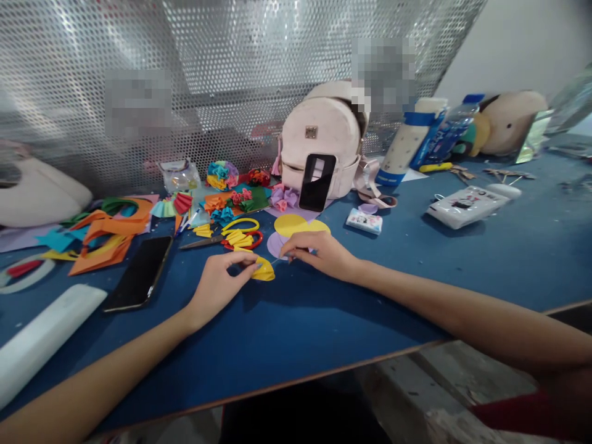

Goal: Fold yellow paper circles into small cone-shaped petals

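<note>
My left hand (219, 280) pinches a small folded piece of yellow paper (263, 271) between thumb and fingers, above the blue table. Just to its right, my right hand (321, 253) has its fingertips pressed together. A faint thin line runs from the yellow paper toward those fingertips; what they hold is too small to make out. Behind the right hand lie yellow paper circles (290, 224) and a lilac paper circle (276, 245). Beyond the left hand are scissors (203, 242) with red and yellow handle loops nearby, and several small folded yellow paper pieces (239, 239) on top.
A phone (139, 274) lies left; another phone (317, 182) leans on a pale backpack (321, 135). Cut coloured paper (108, 237) and paper flowers (222, 176) cover the back left. An eraser-like packet (364, 221), tissue pack (465, 206) and tumbler (407, 145) stand right.
</note>
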`<move>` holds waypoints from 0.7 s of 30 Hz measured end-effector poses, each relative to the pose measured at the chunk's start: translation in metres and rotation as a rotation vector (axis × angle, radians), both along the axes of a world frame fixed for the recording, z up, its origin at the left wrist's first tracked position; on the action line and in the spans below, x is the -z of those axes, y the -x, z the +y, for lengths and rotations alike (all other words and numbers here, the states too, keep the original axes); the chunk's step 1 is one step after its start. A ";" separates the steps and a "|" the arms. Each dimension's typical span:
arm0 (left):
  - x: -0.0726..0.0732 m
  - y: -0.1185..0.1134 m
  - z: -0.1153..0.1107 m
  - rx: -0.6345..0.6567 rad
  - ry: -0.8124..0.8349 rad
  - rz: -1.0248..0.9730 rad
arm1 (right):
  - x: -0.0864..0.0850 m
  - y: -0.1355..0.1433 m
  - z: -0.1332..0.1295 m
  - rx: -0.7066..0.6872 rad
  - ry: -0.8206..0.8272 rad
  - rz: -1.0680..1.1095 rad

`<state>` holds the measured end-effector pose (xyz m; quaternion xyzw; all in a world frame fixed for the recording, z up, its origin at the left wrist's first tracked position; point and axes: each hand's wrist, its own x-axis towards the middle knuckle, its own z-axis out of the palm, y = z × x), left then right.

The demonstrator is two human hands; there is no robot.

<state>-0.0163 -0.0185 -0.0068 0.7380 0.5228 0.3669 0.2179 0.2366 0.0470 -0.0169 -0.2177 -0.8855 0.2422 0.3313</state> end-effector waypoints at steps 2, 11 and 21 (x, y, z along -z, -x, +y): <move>-0.001 -0.002 -0.002 0.033 0.024 -0.003 | 0.001 0.003 -0.007 -0.052 -0.074 -0.080; -0.001 -0.014 -0.009 0.181 0.131 -0.017 | 0.005 0.010 -0.023 -0.008 -0.111 -0.142; 0.000 -0.014 -0.012 0.153 0.135 -0.030 | 0.006 0.011 -0.025 0.029 -0.076 -0.115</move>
